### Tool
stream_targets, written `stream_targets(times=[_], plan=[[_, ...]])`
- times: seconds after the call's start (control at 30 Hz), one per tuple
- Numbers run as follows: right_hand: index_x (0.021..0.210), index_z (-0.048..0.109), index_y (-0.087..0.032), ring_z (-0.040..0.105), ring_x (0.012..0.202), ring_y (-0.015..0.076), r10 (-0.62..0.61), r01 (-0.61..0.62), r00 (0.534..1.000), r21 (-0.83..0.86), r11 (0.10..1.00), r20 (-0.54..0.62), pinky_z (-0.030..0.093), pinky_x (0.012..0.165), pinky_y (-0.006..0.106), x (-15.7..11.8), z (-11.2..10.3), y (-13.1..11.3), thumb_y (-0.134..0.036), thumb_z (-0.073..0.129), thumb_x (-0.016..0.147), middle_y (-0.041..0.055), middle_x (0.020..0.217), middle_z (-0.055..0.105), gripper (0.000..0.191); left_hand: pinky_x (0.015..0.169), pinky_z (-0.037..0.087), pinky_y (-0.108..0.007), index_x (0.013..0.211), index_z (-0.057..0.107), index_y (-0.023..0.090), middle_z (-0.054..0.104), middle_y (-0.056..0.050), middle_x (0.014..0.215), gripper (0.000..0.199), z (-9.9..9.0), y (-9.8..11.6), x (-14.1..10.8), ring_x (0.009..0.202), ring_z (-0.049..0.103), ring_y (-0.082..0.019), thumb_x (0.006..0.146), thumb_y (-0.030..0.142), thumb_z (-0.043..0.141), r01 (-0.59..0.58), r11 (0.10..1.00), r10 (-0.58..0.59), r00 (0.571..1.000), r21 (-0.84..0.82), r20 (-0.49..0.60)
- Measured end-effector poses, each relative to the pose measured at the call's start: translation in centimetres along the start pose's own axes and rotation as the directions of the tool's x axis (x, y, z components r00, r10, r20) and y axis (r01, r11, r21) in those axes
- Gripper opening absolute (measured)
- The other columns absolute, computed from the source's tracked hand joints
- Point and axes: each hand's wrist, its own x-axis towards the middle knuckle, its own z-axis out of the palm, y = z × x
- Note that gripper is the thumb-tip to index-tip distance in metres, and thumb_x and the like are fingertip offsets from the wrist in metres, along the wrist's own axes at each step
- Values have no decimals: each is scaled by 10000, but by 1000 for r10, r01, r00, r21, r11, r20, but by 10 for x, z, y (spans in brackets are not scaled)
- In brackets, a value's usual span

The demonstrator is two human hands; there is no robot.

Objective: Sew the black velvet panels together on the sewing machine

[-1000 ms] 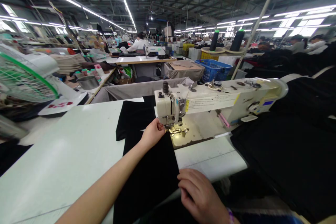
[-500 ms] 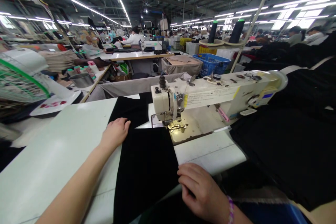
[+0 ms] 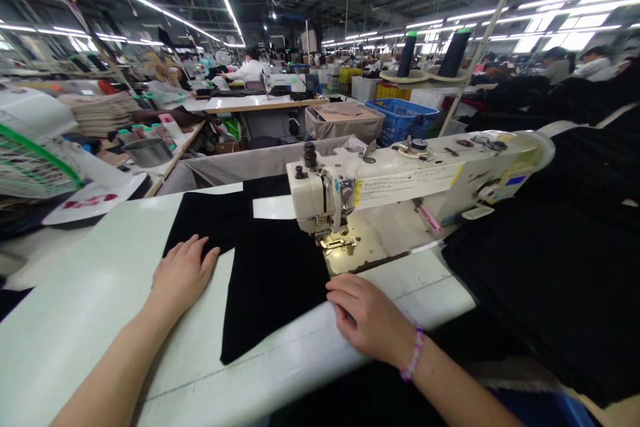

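A black fabric piece (image 3: 275, 287) lies on the pale sewing table, its upper right edge close to the needle area of the sewing machine (image 3: 313, 200). More black cloth (image 3: 207, 217) stretches to the left of it. My left hand (image 3: 183, 277) rests on that left part, palm down with the fingers apart. At the right edge of the front piece, my right hand (image 3: 373, 320) has its fingertips closed on the fabric. The lamp lights a metal guide (image 3: 340, 243) on the machine bed.
Dark cloth (image 3: 550, 273) is heaped on the right. A fan (image 3: 40, 147) and a metal pot (image 3: 147, 152) stand to the left. Behind the machine are a blue basket (image 3: 403, 120) and thread cones (image 3: 407, 53). People work farther back.
The black cloth has shifted left and away from me, its near edge now up on the table. My left hand moved left and spread out; my right hand moved up with the fabric edge.
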Motion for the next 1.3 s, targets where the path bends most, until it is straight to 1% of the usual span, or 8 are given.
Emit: stream_targets(times=[0.23,0.5,0.73,0.87,1.0,1.17,1.23,1.3], plan=[[1005,696,-144,594,1056,229,-15,17,1000,-99,995,25,518,969,381,29,3,22,-30,556,826,94,1082,681,254,1113,381,-530,1334,567,40,527,-207,1462,753,2,-7,1,1345,472,-396,882,550,248,-24,1000,23,999,-16,-33],[967,712,-181,571,960,249,63,-48,996,-239,970,55,503,850,410,57,4,38,-89,600,843,82,989,642,191,1114,378,-530,1337,563,9,514,-233,1460,790,-3,-8,5,1355,459,-398,895,551,196,-3,1000,3,1000,2,-18],[1110,660,-156,562,1037,265,117,-114,993,-259,959,-3,503,912,438,40,5,18,-108,628,870,110,1075,634,247,1042,435,-557,1350,558,57,504,-225,1471,753,-14,-3,-10,1335,470,-414,905,547,198,67,997,-67,998,46,-2],[1114,647,-167,588,1025,269,130,-145,988,-212,966,-83,530,913,471,8,5,-2,-102,623,868,115,1084,644,255,860,511,-570,1246,625,64,597,-273,1286,777,-44,7,-41,1145,565,-479,887,630,231,128,983,-140,985,129,96],[1086,655,-195,611,1041,272,139,-153,975,-70,986,-176,548,916,487,-20,7,-14,-98,563,899,116,1109,655,230,826,519,-535,1080,675,69,625,-229,1002,714,-66,22,-102,975,616,-441,816,666,386,87,976,-111,987,200,114],[977,675,-213,654,949,218,209,-168,964,233,958,-162,582,812,357,-30,18,-41,-133,535,942,76,1004,684,165,808,553,-444,1051,703,247,645,-154,1123,419,-66,52,-190,999,661,-353,837,533,483,-36,993,56,980,-110,192],[986,680,-201,647,960,216,184,-147,976,279,949,-113,574,821,353,-24,24,-53,-132,554,932,76,1013,689,154,757,554,-390,1003,713,301,677,-111,1083,326,-67,63,-204,969,679,-311,878,438,445,-81,969,135,964,-233,228],[1000,686,-185,626,988,231,143,-127,988,241,962,-51,549,877,393,-12,30,-62,-111,580,910,83,1031,690,158,757,543,-371,958,709,276,689,-101,1002,355,-70,66,-200,903,685,-285,913,412,384,-62,970,112,972,-237,205]])
